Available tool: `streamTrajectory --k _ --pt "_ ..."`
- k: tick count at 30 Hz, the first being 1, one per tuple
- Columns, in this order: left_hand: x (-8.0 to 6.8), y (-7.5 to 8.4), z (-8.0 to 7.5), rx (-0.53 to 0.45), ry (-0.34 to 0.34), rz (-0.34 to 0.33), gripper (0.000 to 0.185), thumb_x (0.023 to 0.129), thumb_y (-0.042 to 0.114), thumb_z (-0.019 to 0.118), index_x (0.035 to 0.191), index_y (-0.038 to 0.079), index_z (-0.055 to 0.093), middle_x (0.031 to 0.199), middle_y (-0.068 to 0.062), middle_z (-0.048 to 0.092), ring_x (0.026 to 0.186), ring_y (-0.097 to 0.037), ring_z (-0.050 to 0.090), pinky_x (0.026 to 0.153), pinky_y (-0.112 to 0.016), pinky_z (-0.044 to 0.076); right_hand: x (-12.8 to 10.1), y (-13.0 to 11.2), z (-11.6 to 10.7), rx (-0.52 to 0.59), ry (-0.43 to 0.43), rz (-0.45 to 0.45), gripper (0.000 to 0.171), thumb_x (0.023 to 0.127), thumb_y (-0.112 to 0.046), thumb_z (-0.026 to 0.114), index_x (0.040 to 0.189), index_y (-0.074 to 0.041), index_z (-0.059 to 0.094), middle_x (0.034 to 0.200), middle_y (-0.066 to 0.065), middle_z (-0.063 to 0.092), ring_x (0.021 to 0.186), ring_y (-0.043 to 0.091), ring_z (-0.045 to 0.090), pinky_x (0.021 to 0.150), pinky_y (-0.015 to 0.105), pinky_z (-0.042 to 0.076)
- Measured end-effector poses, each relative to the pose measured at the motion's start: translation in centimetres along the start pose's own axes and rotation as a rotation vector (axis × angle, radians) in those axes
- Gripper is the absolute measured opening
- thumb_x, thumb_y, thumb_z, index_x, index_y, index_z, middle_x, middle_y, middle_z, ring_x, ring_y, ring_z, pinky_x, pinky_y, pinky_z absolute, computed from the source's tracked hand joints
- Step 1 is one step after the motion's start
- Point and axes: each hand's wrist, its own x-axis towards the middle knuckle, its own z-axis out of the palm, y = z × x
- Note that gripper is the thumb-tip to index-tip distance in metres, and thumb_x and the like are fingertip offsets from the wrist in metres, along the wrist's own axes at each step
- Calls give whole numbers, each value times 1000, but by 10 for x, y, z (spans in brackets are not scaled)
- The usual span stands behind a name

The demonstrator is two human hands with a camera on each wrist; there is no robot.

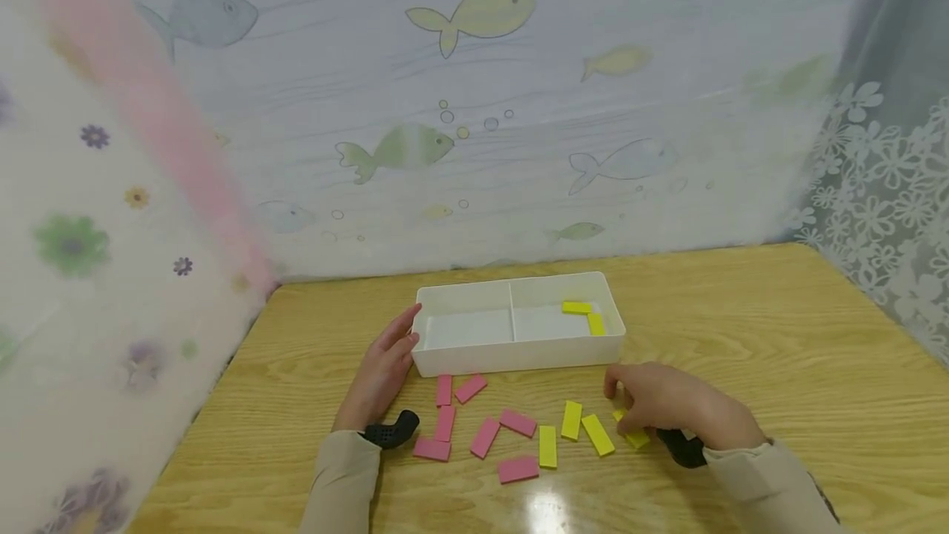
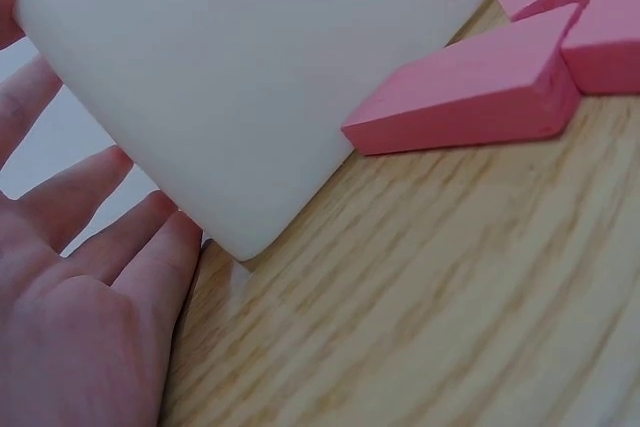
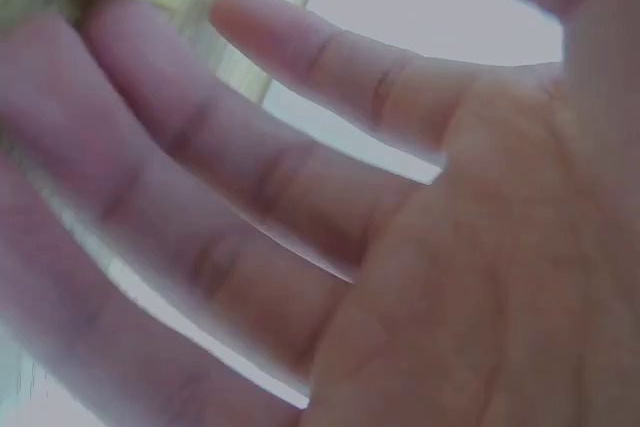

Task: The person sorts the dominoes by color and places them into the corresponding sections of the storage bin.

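A white two-compartment box (image 1: 485,359) stands on the table. My left hand (image 1: 381,373) rests on its left end, the fairly straight fingers (image 2: 85,187) touching its outer wall. My right hand (image 1: 670,402) is at the right, over a yellow block (image 1: 638,439) that it partly hides. Its fingers are spread and slightly bent, with blurred yellow at the fingertips in the right wrist view. Two yellow blocks (image 1: 577,307) lie in the box's right compartment. Several yellow blocks (image 1: 571,420) and several pink blocks (image 1: 485,437) lie in front of the box.
The wooden table (image 1: 245,443) reaches back to a fish-print cloth (image 1: 474,188). A flowered cloth (image 1: 96,311) hangs at the left, and lace (image 1: 890,213) at the right. Black wrist bands (image 1: 393,431) are on both wrists.
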Motion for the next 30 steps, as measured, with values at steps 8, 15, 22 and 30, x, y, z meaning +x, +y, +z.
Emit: streamTrajectory --k 8,15,22,30 --pt "1 -3 -1 -22 -22 19 50 94 15 45 141 12 27 146 1 16 134 -18 11 106 -38 14 2 -6 4 -119 68 -56 27 69 1 66 89 -14 55 66 -1 46 59 15 42 52 30 34" --pt "2 -2 -2 -20 -20 28 47 95 12 43 140 14 30 146 1 16 134 -18 12 106 -39 14 5 -5 4 -82 66 -69 21 72 0 67 85 -14 57 68 -1 46 60 15 42 53 30 35" --pt "0 -5 0 -23 -30 35 47 95 11 42 140 11 28 146 0 16 134 -20 9 106 -40 14 7 0 8 -29 25 -63 20 74 -9 70 85 -16 55 68 0 47 59 15 43 53 29 36" --pt "-4 15 8 14 -33 24 48 95 12 42 141 10 26 146 1 15 135 -20 6 106 -36 14 9 3 1 139 12 -114 21 79 -18 67 94 -15 53 67 4 47 43 17 48 42 30 42"
